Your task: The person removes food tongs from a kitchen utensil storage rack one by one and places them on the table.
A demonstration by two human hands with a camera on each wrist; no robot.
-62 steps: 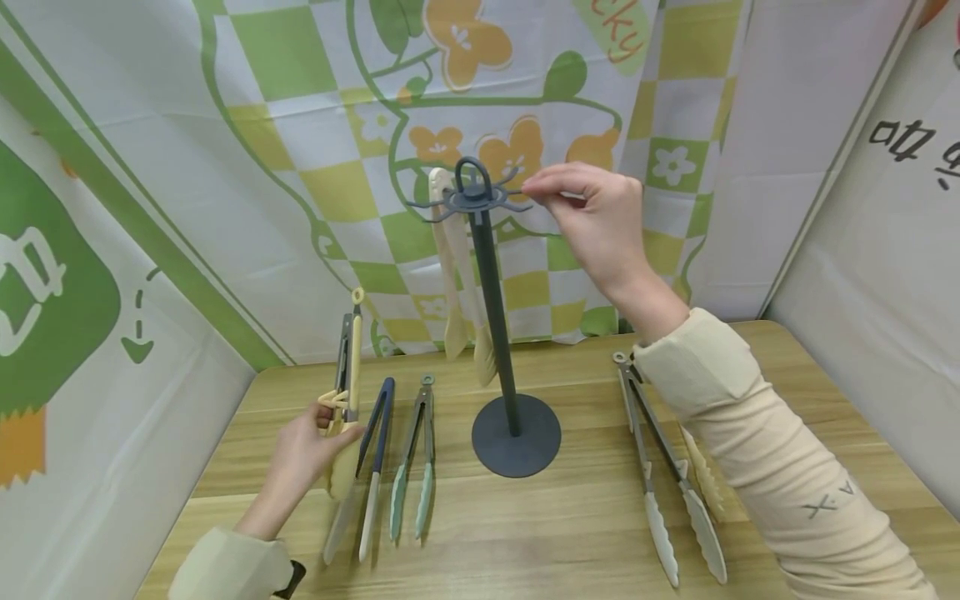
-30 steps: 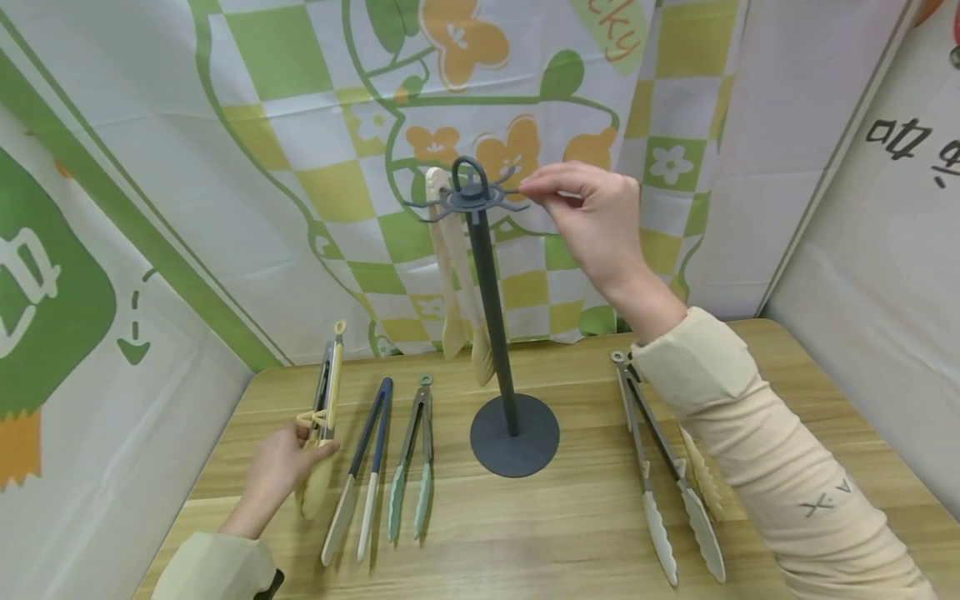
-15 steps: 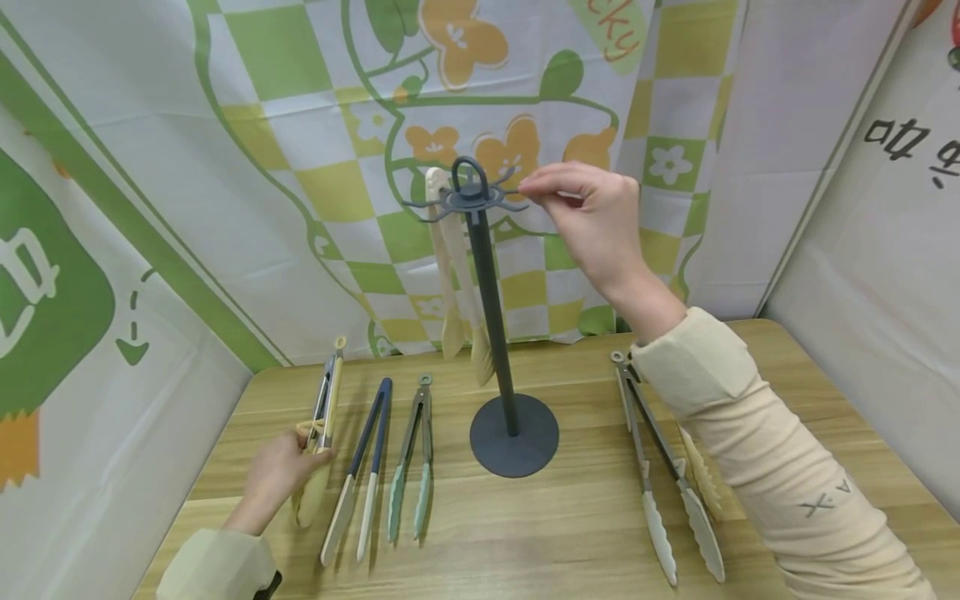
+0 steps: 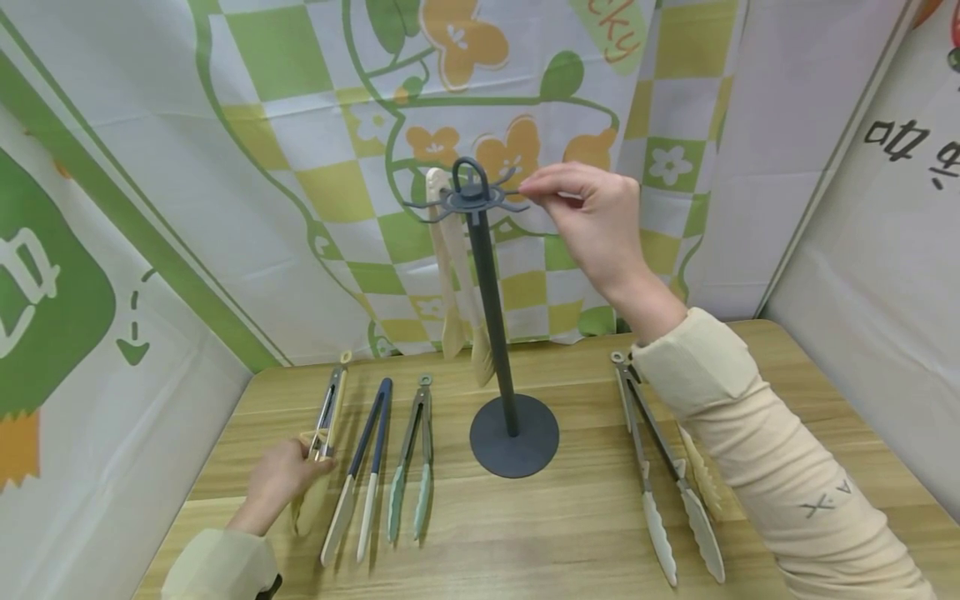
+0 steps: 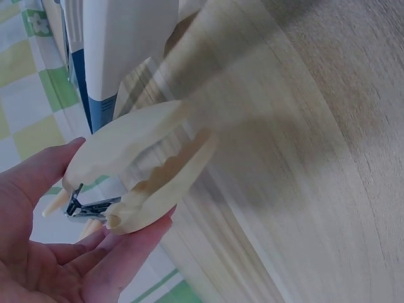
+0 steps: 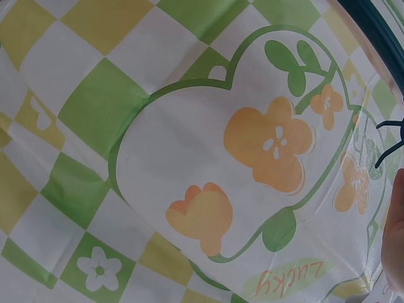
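My left hand [image 4: 281,479] grips a pair of pale yellow kitchen tongs [image 4: 327,421], thumb on one arm and fingers on the other. In the left wrist view the scalloped heads of these tongs [image 5: 142,142] stand slightly apart over the tabletop; whether they touch it I cannot tell. My right hand [image 4: 592,217] pinches the tip of one hook on a dark grey hanging stand [image 4: 495,317]. On the stand's left side hang cream tongs [image 4: 459,275]. Only an edge of the right hand [image 6: 394,240] shows in the right wrist view.
Right of the yellow tongs lie navy tongs with white heads [image 4: 372,467] and mint-headed tongs [image 4: 416,458]. White-headed tongs [image 4: 663,475] lie on the right, and a cream scalloped piece [image 4: 701,471] is partly hidden by the right sleeve. A patterned cloth [image 4: 337,196] hangs behind the wooden table [image 4: 555,533].
My left hand has moved left and down with the yellow tongs, lowering them from beside the navy tongs toward the tabletop. The right hand stays at the stand's hook.
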